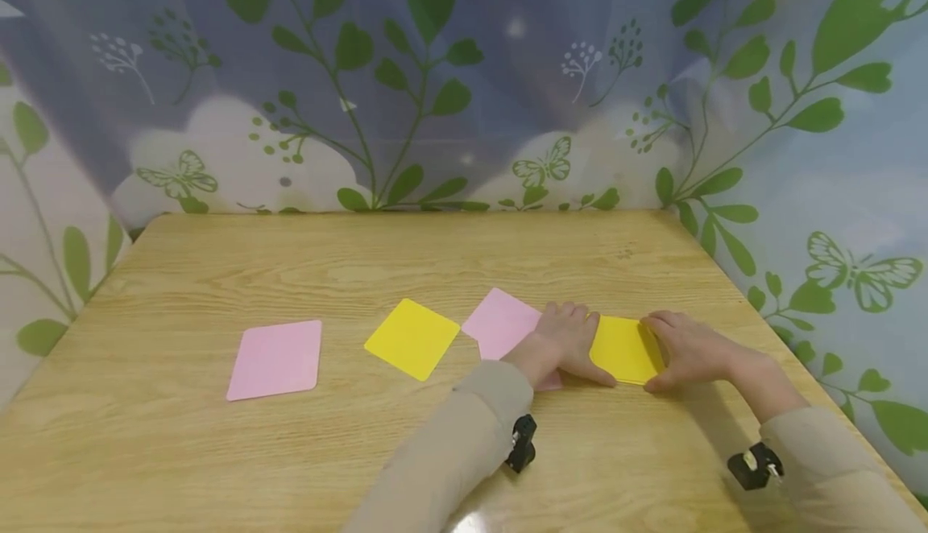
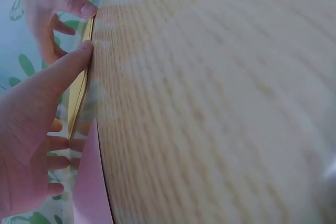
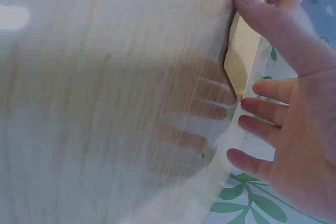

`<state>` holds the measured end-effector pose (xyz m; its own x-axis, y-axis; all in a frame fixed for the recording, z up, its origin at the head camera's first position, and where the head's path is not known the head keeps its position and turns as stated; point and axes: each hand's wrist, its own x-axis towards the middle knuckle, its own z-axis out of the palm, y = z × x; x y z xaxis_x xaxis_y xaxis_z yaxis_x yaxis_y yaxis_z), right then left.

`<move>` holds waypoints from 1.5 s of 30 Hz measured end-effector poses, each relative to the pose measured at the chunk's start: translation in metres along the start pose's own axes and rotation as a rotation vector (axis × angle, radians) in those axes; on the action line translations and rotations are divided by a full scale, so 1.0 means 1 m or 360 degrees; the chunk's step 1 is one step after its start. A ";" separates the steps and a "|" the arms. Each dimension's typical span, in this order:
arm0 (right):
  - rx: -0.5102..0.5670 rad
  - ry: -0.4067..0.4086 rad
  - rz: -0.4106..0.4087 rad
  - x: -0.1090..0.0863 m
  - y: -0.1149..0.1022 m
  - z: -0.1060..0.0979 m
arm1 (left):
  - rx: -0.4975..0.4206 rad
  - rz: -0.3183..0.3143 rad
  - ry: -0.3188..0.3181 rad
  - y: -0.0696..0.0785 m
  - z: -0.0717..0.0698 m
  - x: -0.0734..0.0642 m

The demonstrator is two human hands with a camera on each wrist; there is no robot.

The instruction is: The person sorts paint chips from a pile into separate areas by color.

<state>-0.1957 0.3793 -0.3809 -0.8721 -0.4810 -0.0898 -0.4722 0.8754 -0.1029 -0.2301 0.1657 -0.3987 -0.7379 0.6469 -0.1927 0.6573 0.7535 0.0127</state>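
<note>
We find the stack of yellow cards (image 1: 625, 352) lying on the right part of the wood-grained tabletop (image 1: 290, 460), between the two hands. Our left hand (image 1: 569, 341) grasps its left end, with the thumb on the near edge and the other fingers spread toward the far left corner. Our right hand (image 1: 689, 349) grasps the right end in mirror fashion: its thumb meets the near right corner, while its fingers arch to the far side and leave part of the right edge in sight between them. From both wrist views we make out the layered edge of the stack, low against the wood. Under the left wrist and hand we notice two overlapping pink cards (image 1: 499, 320), partly hidden; we cannot tell whether the hand rests on them. Just left of these sits a single yellow card (image 1: 412, 340), turned like a diamond, and farther left, well apart, a lone pink card (image 1: 275, 360) lies flat. Beige sleeves (image 1: 464, 436) cover both forearms, and a small black camera (image 1: 522, 443) is fixed at each wrist. Behind the tabletop we have a blue and white cloth (image 1: 507, 106) printed with green leaves and butterflies.
</note>
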 end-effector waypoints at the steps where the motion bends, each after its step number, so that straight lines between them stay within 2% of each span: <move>1: 0.0000 -0.0017 0.0015 0.000 0.000 0.000 | -0.0002 0.0008 0.0001 0.000 0.000 0.000; 9: 0.0030 -0.0087 0.0076 0.002 -0.002 -0.002 | -0.0015 0.0017 -0.0013 -0.001 -0.003 -0.004; 19: 0.0076 -0.0084 0.0078 0.003 -0.003 0.000 | -0.0004 0.0033 0.0010 -0.002 -0.001 -0.002; 30: 0.0046 -0.0040 0.0044 0.007 -0.001 0.000 | 0.0059 0.0010 0.0020 -0.004 0.000 0.000; 36: 0.0041 -0.0028 0.0043 0.009 -0.001 -0.001 | 0.0043 0.0013 0.0022 -0.006 -0.001 -0.003; 41: 0.0017 0.0034 0.0023 0.010 -0.004 -0.003 | 0.0025 0.0025 0.0034 -0.013 -0.005 -0.007; 45: -0.0074 0.0108 -0.0005 0.015 -0.008 -0.006 | 0.0069 0.0035 0.0118 -0.027 -0.010 -0.010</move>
<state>-0.2059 0.3650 -0.3757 -0.8765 -0.4810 -0.0217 -0.4792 0.8758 -0.0570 -0.2423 0.1400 -0.3871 -0.7315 0.6712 -0.1199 0.6782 0.7344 -0.0264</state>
